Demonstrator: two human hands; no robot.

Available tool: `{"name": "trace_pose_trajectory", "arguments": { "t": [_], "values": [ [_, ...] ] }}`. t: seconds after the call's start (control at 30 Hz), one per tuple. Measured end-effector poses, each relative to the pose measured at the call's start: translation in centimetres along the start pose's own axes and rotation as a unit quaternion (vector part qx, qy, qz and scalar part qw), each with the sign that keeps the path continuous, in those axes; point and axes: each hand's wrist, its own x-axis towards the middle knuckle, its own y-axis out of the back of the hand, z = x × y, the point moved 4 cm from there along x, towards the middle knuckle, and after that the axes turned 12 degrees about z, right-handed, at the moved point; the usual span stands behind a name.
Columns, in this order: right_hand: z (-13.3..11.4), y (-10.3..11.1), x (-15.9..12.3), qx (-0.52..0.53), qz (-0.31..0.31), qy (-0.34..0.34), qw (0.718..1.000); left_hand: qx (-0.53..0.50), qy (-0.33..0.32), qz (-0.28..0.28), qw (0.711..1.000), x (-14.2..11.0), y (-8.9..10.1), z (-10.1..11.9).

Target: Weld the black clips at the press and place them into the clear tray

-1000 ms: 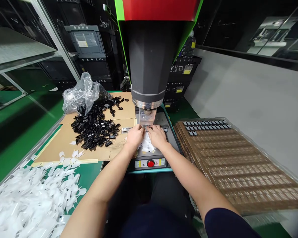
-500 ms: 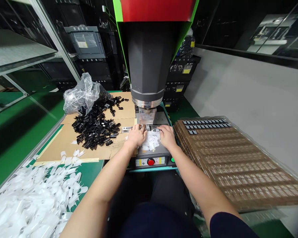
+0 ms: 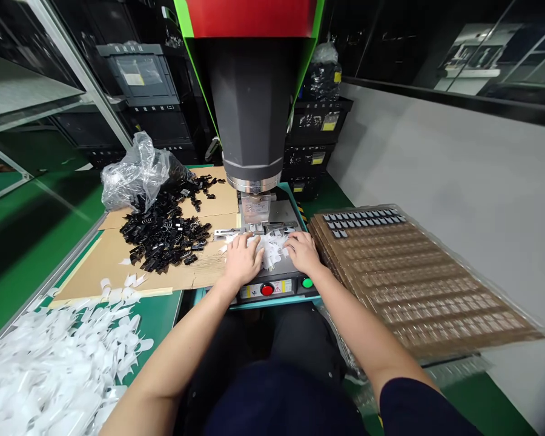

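Observation:
My left hand (image 3: pixel 244 259) rests with spread fingers at the left edge of a small pile of white film pieces (image 3: pixel 272 249) on the machine's dark base (image 3: pixel 279 212). At the pile's right edge is my right hand (image 3: pixel 303 251), its fingers loosely bent and touching the film pieces, with nothing visible gripped. Just beyond my fingers lies a metal fixture (image 3: pixel 229 233) with small light parts (image 3: pixel 255 227) in it. Above it hangs a clear block (image 3: pixel 256 209) under the machine's dark head (image 3: pixel 253 115).
Black clips (image 3: pixel 163 242) lie heaped on cardboard (image 3: pixel 200 274) beside a clear plastic bag (image 3: pixel 136 172). More white film pieces (image 3: pixel 59 363) cover the left front. Stacked brown trays (image 3: pixel 390 260) stand at right. A red button (image 3: pixel 267 290) and a green button (image 3: pixel 307 283) face me.
Both hands have drawn back from the fixture toward me. My right hand has moved right, apart from the left, uncovering the pile and the fixture. The view has turned slightly right.

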Motion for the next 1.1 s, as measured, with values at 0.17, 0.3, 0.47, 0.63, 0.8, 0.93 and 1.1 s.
{"name": "trace_pose_trajectory", "arguments": {
  "t": [0.17,0.3,0.47,0.63,0.8,0.93,1.1],
  "values": [
    [-0.3,-0.6,0.7,-0.006,-0.029,0.016,0.999,-0.030,-0.021,-0.003,0.999,-3.4,0.8,1.8],
    [-0.6,-0.8,1.1,-0.024,-0.053,0.027,0.998,-0.038,-0.108,-0.061,0.992,-4.3,-0.2,5.2],
    [-0.5,-0.1,1.4,-0.046,-0.082,0.068,0.993,-0.020,-0.145,-0.098,0.984,-3.8,-2.7,8.6],
    [0.0,1.1,1.9,-0.042,-0.097,0.117,0.988,-0.006,-0.144,-0.110,0.983,-4.0,-4.2,9.4],
    [0.1,1.5,1.6,-0.028,-0.104,0.156,0.982,0.005,-0.131,-0.101,0.986,-5.0,-3.7,9.1],
    [0.2,2.0,0.7,-0.023,-0.089,0.162,0.983,0.010,-0.121,-0.098,0.988,-5.7,-3.5,8.9],
    [0.0,3.5,-1.1,-0.019,-0.062,0.145,0.987,0.023,-0.109,-0.087,0.990,-6.1,-3.7,8.7]
  ]
}}
